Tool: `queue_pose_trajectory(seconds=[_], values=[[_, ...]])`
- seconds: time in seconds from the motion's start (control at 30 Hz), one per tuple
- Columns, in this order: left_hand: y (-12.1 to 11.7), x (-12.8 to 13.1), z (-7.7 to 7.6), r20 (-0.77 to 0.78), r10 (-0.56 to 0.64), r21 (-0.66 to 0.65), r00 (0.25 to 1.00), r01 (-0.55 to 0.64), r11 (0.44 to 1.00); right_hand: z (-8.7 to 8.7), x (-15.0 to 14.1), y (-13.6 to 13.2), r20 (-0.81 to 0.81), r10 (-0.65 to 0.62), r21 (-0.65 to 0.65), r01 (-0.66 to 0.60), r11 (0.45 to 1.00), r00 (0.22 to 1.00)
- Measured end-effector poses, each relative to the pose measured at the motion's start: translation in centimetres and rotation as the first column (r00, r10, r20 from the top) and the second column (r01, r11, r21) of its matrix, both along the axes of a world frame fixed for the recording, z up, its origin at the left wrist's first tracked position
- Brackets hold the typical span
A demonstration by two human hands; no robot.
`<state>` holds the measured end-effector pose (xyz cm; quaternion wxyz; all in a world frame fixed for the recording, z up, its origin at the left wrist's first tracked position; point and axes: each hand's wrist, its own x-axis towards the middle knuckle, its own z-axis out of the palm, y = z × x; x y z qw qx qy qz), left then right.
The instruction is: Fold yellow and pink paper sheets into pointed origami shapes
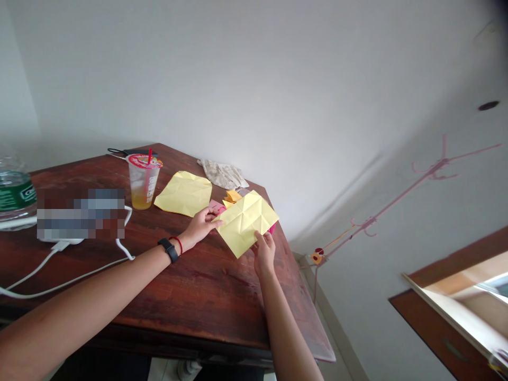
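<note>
A square sheet of yellow paper (245,221), marked with crossing crease lines, is held up above the wooden table. My left hand (201,226) pinches its left corner between thumb and fingers. At the lower right edge, my right hand (263,250) grips the same sheet, thumb on top and fingers beneath. Another creased yellow sheet (186,193) lies on the table beyond my left hand. Pink paper (216,205) and a folded orange-yellow paper piece (232,197) show partly behind the held sheet, which hides the rest of them.
On the dark red wooden table (190,296) stand a drink cup (145,182) with a red straw and a plastic bottle (16,193). White cables (79,280) run across its left side. A crumpled cloth (223,173) lies near the wall. A pink coat rack (377,217) stands right.
</note>
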<state>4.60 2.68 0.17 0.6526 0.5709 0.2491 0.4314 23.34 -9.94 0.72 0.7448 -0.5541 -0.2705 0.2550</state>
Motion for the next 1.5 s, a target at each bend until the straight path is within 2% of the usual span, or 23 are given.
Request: queue_pose_trajectory(seconds=[0.1,0.27,0.37,0.47,0.53,0.8,1.07,1.27,1.5], values=[[0.3,-0.2,0.3,-0.007,-0.046,-0.003,0.999,0.046,0.999,0.2,0.3,0.0,-0.059,0.001,-0.002,-0.001,1.000,0.998],[-0.1,-0.9,1.2,-0.063,-0.265,-0.025,0.962,0.264,0.964,0.2,0.5,0.0,-0.039,-0.003,0.009,0.004,1.000,0.999],[-0.8,-1.3,1.7,-0.102,-0.372,-0.051,0.923,0.369,0.928,0.2,0.3,0.0,0.013,0.088,0.009,-0.088,0.996,0.996],[-1.3,-1.7,2.1,-0.105,-0.424,-0.077,0.900,0.417,0.905,0.1,0.1,-0.1,0.072,0.198,-0.008,-0.198,0.980,0.977],[-1.4,-1.9,2.3,-0.098,-0.443,-0.097,0.891,0.435,0.895,0.0,0.1,-0.1,0.100,0.221,-0.029,-0.219,0.975,0.970],[-1.7,-2.1,2.4,-0.081,-0.451,-0.154,0.889,0.436,0.887,0.0,0.2,0.0,0.193,0.210,-0.058,-0.203,0.978,0.959],[-0.8,-1.3,1.1,-0.070,-0.300,-0.157,0.951,0.286,0.945,0.6,-1.0,-0.5,0.150,0.353,-0.045,-0.351,0.935,0.923],[-1.3,-1.2,1.2,-0.064,-0.349,-0.131,0.935,0.339,0.932,0.3,-0.8,-0.4,0.180,0.287,-0.081,-0.276,0.958,0.941],[-1.3,-1.2,1.0,-0.083,-0.368,-0.112,0.926,0.358,0.927,0.7,-1.2,-0.6,0.185,0.374,-0.089,-0.363,0.927,0.909]])
